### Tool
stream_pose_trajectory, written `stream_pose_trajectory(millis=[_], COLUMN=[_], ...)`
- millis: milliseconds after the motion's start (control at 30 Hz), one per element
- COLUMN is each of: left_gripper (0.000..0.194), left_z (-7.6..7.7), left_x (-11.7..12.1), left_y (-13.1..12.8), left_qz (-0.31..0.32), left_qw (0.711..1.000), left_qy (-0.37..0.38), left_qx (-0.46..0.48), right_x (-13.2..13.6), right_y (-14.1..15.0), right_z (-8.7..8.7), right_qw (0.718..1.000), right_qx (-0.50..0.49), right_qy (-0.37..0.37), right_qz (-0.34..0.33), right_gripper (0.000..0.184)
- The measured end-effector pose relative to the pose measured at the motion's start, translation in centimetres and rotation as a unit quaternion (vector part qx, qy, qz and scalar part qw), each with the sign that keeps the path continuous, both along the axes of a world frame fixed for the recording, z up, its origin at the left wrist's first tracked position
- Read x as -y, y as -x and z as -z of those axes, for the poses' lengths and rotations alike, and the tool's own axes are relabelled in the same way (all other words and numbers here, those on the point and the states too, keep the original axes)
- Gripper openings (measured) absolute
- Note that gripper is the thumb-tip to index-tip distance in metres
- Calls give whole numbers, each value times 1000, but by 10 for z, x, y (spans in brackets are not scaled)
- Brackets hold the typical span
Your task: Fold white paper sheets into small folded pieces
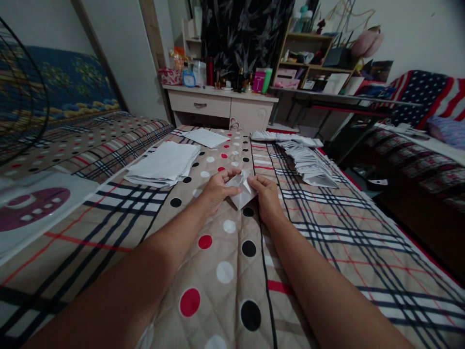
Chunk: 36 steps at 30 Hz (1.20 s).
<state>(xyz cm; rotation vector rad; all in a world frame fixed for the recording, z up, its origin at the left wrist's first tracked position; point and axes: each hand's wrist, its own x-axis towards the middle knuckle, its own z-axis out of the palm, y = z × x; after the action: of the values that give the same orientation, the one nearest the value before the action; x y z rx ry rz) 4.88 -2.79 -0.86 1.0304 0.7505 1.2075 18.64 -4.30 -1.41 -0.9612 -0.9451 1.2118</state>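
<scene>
Between my two hands is a small folded piece of white paper [240,198], its lower corner pointing towards me. My left hand [219,191] pinches its left side, thumb on top. On the right edge, my right hand [266,195] grips it with thumb and bent fingers. A stack of flat white paper sheets [163,162] lies beyond my left hand, and one white sheet [207,137] rests farther back. To the right, a long row of folded white paper pieces [307,162] leans together, with another row of folded paper [285,139] behind it.
Everything lies on a quilted bedspread [225,252] with dots and plaid. A white plastic bag [39,208] with a purple print is at the left, near a fan guard [45,97]. A cluttered white dresser [199,103] stands beyond the bed. The bed's edge drops off at the right.
</scene>
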Motion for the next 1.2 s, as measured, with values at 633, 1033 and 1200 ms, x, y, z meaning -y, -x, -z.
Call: stream_pose_trajectory(millis=[633, 1033, 1200], left_gripper=[12, 4, 6], left_z=[-5, 6, 4], left_x=[8, 2, 4], left_y=[-4, -6, -6], left_qz=[-205, -217, -198], left_qw=[904, 927, 934], left_qy=[-278, -231, -226], left_qx=[-252, -199, -193], right_x=[1, 0, 2], right_y=[-1, 0, 0], right_z=[1, 1, 0], right_qw=[998, 997, 997], right_qx=[63, 61, 59], right_qy=[-26, -46, -52], right_qz=[-18, 1, -5], right_gripper=[29, 26, 25])
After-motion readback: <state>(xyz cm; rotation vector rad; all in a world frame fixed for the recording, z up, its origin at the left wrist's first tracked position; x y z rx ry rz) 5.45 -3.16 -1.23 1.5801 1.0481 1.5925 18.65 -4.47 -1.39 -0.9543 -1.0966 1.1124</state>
